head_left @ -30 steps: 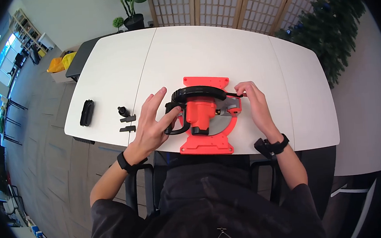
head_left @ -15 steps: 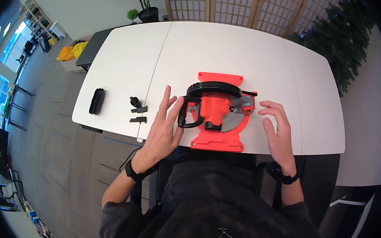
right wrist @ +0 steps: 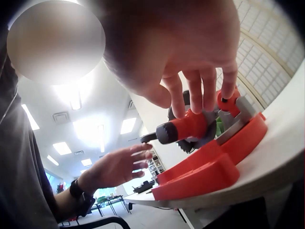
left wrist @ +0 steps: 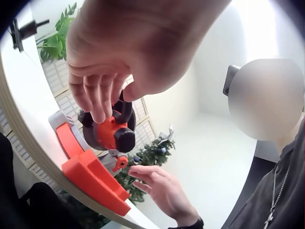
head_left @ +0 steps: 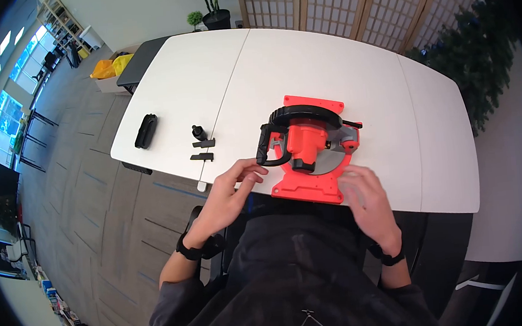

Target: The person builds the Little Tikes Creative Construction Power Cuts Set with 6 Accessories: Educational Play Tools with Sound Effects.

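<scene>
A red and black miter saw (head_left: 307, 144) with a grey round table stands near the front edge of the white table. Just left of its base, below the black D-shaped handle (head_left: 263, 147), is my left hand (head_left: 230, 196), fingers loosely bent and holding nothing. My right hand (head_left: 369, 203) is at the front right corner of the red base (head_left: 309, 188), fingers relaxed and slightly blurred. In the right wrist view its fingers hang over the saw's red motor housing (right wrist: 188, 128) without gripping anything.
Left of the saw lie two small flat black pieces (head_left: 203, 144) and a short black cylindrical part (head_left: 198, 132). Farther left is a long black tray-like part (head_left: 146, 131). A potted plant (head_left: 217, 16) and a lattice screen (head_left: 328, 4) stand behind the white table (head_left: 338, 59).
My right hand has let go of the black rod at the saw's right side and moved toward the front corner. My left hand has drawn back from the handle toward the table edge.
</scene>
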A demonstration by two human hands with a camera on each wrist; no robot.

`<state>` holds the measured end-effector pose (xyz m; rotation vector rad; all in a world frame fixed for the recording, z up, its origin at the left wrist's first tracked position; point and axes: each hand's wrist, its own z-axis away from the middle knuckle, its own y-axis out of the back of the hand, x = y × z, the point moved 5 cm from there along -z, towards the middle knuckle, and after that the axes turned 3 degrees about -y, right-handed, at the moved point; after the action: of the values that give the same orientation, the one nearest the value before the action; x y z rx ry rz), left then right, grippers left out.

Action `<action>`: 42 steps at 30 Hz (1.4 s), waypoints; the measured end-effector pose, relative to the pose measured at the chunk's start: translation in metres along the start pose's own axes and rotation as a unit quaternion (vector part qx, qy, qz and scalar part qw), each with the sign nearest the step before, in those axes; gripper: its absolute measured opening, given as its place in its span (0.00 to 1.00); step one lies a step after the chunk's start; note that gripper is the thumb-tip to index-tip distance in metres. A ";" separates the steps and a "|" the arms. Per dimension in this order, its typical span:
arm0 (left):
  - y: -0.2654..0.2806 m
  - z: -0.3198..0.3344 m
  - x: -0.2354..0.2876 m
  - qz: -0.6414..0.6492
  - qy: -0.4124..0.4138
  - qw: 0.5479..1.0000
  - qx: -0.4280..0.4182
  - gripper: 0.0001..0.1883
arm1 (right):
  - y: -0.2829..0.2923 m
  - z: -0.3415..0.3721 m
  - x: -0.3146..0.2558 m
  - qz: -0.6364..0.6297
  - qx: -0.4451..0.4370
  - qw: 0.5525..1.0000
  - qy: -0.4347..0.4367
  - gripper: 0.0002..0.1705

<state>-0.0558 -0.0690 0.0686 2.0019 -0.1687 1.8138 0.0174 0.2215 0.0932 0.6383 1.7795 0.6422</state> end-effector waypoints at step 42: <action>0.118 -0.003 -0.047 -0.505 0.082 0.853 0.103 0.12 | -0.032 0.012 -0.008 0.066 -0.111 0.991 0.013 0.12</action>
<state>-0.1089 -0.1834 0.0501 1.5259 0.9847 1.2753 0.0275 0.1944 0.0729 0.6001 1.6686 0.9293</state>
